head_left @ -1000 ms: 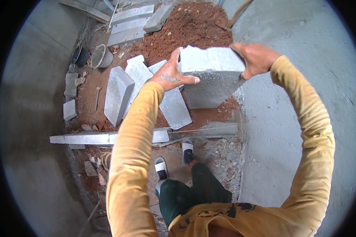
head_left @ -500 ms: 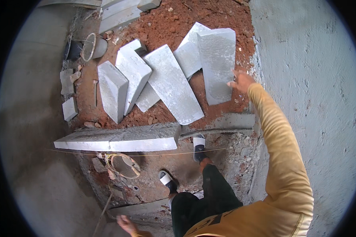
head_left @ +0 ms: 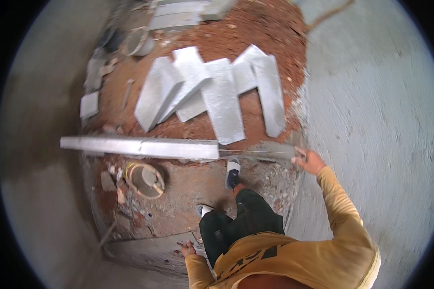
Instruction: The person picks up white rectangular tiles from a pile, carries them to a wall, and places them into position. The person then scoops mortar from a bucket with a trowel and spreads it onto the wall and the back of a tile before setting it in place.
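My right hand (head_left: 308, 161) is at the right end of a short grey step (head_left: 265, 151), near a thin taut line, with fingers loosely apart; whether they touch either is unclear. My left hand (head_left: 188, 248) is low beside my dark trousers, fingers apart and empty. A long pale concrete kerb piece (head_left: 173, 148) runs across the middle, left of my right hand. Beyond it several pale slabs (head_left: 222, 101) lean and overlap on red soil, the rightmost slab (head_left: 270, 96) close to the wall.
Grey plastered walls (head_left: 361, 135) rise on both sides. A pail (head_left: 139, 43), small blocks (head_left: 89, 105) and a thin tool (head_left: 128, 94) lie at left. Stacked kerbs (head_left: 176, 14) are at the back. A round container (head_left: 144, 178) with rubble sits left of my sandalled feet.
The slab both hands held rests at the group's right. My right hand has let it go and moved down toward the step. My left hand has dropped beside my legs.
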Action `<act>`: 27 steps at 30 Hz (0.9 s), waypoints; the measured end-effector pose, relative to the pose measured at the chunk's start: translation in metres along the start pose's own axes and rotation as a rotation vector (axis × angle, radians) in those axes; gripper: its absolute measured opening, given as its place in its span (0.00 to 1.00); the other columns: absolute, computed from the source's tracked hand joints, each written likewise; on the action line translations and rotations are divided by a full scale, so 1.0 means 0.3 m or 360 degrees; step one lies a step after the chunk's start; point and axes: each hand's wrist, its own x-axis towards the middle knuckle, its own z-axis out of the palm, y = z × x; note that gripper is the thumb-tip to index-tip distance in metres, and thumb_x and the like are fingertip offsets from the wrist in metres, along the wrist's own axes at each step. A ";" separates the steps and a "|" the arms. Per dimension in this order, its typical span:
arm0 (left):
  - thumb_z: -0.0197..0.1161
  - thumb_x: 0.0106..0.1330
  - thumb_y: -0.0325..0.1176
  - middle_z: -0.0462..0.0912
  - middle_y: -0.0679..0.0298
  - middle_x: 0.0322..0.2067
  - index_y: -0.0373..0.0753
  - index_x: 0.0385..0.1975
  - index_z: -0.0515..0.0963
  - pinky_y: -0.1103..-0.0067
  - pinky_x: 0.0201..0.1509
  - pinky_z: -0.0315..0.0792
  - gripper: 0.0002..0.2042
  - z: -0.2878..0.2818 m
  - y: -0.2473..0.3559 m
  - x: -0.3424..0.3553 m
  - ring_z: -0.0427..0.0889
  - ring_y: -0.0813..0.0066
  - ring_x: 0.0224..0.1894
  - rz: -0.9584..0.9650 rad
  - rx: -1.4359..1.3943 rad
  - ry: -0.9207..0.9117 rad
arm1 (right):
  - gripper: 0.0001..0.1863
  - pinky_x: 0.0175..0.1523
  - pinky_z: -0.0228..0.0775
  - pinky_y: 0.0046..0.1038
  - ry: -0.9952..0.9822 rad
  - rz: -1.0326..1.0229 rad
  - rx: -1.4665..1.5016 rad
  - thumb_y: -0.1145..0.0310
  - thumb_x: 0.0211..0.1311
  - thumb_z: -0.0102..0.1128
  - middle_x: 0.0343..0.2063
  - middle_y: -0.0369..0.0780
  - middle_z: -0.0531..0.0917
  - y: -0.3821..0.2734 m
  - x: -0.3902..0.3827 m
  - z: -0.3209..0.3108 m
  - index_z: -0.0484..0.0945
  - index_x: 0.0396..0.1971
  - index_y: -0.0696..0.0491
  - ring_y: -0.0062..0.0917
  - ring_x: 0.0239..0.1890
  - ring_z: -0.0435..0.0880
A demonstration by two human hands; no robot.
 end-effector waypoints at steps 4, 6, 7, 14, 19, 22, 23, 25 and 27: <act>0.54 0.67 0.52 0.78 0.59 0.22 0.32 0.23 0.77 0.72 0.35 0.69 0.25 -0.002 -0.004 -0.003 0.73 0.74 0.28 0.0427 -0.0482 0.0079 | 0.32 0.59 0.67 0.33 -0.0090 -0.0391 0.0219 0.53 0.58 0.64 0.52 0.53 0.77 -0.171 -0.089 0.192 0.72 0.56 0.61 0.39 0.56 0.77; 0.55 0.66 0.52 0.81 0.58 0.25 0.31 0.27 0.79 0.71 0.37 0.70 0.24 -0.017 -0.077 0.005 0.76 0.71 0.30 0.0484 -0.0634 0.0146 | 0.31 0.59 0.67 0.33 -0.0087 -0.0433 0.0237 0.55 0.57 0.65 0.51 0.54 0.78 -0.260 -0.133 0.314 0.72 0.55 0.62 0.38 0.55 0.77; 0.55 0.66 0.52 0.82 0.55 0.30 0.31 0.32 0.80 0.70 0.42 0.71 0.24 -0.022 -0.132 0.008 0.78 0.66 0.35 0.0278 -0.0702 0.0083 | 0.31 0.59 0.67 0.32 -0.0086 -0.0513 0.0195 0.56 0.58 0.64 0.51 0.54 0.78 -0.292 -0.168 0.367 0.72 0.55 0.63 0.38 0.55 0.77; 0.52 0.66 0.53 0.74 0.45 0.54 0.32 0.51 0.75 0.68 0.68 0.57 0.28 -0.044 -0.655 -0.052 0.66 0.52 0.64 -0.0288 -0.0849 0.0343 | 0.30 0.61 0.64 0.31 -0.0653 -0.0907 0.0122 0.60 0.59 0.64 0.50 0.51 0.79 -0.663 -0.244 0.761 0.71 0.54 0.68 0.34 0.54 0.76; 0.55 0.65 0.47 0.78 0.44 0.47 0.36 0.50 0.75 0.64 0.56 0.69 0.22 -0.059 -0.805 -0.330 0.77 0.48 0.52 -0.0786 -0.1402 0.0678 | 0.30 0.50 0.72 0.27 -0.1207 -0.0947 -0.0607 0.61 0.57 0.66 0.44 0.49 0.80 -0.973 -0.120 0.873 0.71 0.52 0.69 0.29 0.43 0.81; 0.54 0.64 0.42 0.79 0.45 0.46 0.39 0.49 0.76 0.64 0.55 0.70 0.18 0.048 -0.799 -0.464 0.78 0.48 0.51 -0.1126 -0.1757 0.0691 | 0.27 0.29 0.74 0.25 -0.1170 -0.0907 -0.0875 0.61 0.56 0.67 0.31 0.43 0.81 -1.162 0.028 0.917 0.74 0.48 0.68 0.25 0.30 0.81; 0.54 0.64 0.41 0.79 0.45 0.46 0.39 0.49 0.76 0.64 0.54 0.70 0.17 0.113 -0.796 -0.487 0.78 0.48 0.51 -0.1172 -0.1853 0.0775 | 0.26 0.23 0.69 0.24 -0.1092 -0.0723 -0.1029 0.61 0.55 0.66 0.27 0.41 0.81 -1.239 0.084 0.937 0.75 0.47 0.66 0.24 0.27 0.81; 0.53 0.64 0.38 0.79 0.45 0.46 0.39 0.48 0.76 0.65 0.54 0.70 0.16 0.311 -0.778 -0.541 0.78 0.49 0.51 -0.1228 -0.1955 0.0715 | 0.23 0.22 0.68 0.24 -0.1190 -0.0952 -0.1269 0.61 0.56 0.65 0.28 0.41 0.81 -1.390 0.186 1.004 0.76 0.44 0.63 0.25 0.25 0.80; 0.52 0.64 0.37 0.78 0.46 0.48 0.39 0.49 0.76 0.66 0.57 0.69 0.16 0.551 -0.713 -0.598 0.77 0.50 0.53 -0.1165 -0.1630 0.0851 | 0.21 0.21 0.68 0.25 -0.1379 -0.1245 -0.1420 0.58 0.56 0.64 0.30 0.40 0.81 -1.559 0.242 1.128 0.77 0.42 0.59 0.27 0.25 0.81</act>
